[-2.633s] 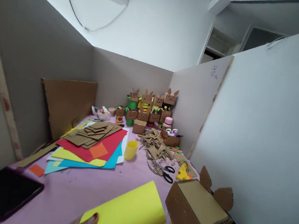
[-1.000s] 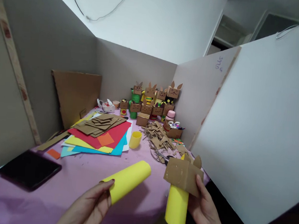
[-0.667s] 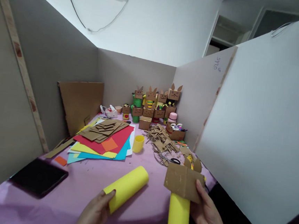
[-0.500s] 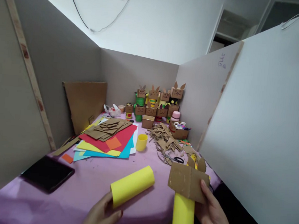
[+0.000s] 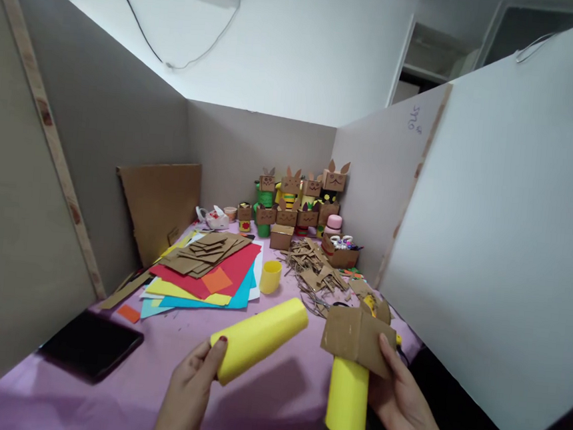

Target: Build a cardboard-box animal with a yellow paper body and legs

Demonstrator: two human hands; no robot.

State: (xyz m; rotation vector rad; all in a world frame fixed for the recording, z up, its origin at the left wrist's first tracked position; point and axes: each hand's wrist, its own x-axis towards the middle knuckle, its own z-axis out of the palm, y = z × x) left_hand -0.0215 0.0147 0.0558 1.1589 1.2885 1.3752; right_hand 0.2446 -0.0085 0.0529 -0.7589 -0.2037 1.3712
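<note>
Above the purple table (image 5: 167, 365), from the head camera: clamping a yellow roll (image 5: 260, 340), not yet attached to anything, between thumb and fingers of the left hand (image 5: 195, 374); gripping tightly with right hand (image 5: 398, 399) fingers a cardboard box (image 5: 349, 334), seemingly already joined to a yellow tube (image 5: 347, 404). Farther back, visible in an open carton (image 5: 345, 258): white-handled tools (image 5: 340, 240). Impossible to tell the contents of the yellow cup (image 5: 270, 278).

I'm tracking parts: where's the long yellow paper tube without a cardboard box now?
In the head view, the long yellow tube is low, near centre, in the left hand, left of the brown cardboard box.
</note>
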